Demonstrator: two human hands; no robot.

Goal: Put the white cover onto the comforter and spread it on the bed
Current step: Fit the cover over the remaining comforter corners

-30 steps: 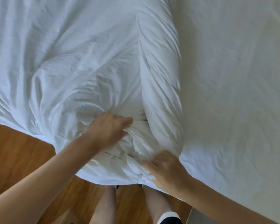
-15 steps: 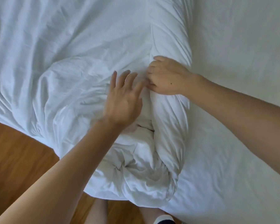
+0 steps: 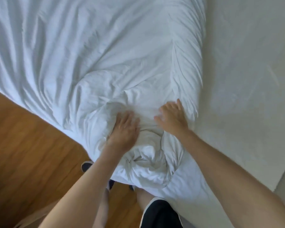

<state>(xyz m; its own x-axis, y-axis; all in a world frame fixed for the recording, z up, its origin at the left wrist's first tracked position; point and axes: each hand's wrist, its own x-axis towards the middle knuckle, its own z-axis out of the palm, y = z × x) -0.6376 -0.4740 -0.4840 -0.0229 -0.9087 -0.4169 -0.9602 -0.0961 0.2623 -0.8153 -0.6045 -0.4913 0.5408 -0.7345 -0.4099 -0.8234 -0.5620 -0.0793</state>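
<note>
Both the left hand (image 3: 125, 127) and right hand (image 3: 172, 119) are laid flat, fingers open, on the white cover (image 3: 105, 63), whose bunched comforter (image 3: 148, 163) end sits at 6 o'clock.

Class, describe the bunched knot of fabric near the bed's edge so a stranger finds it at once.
Start at the bed, then follow the white cover down toward the wooden floor. Just below the left hand sits the twisted bunch, tightly swirled where the surrounding cloth lies looser.

One white cover (image 3: 105, 51), one bed (image 3: 247, 79), two hands, left (image 3: 124, 130) and right (image 3: 172, 118), one wooden floor (image 3: 28, 153)
</note>
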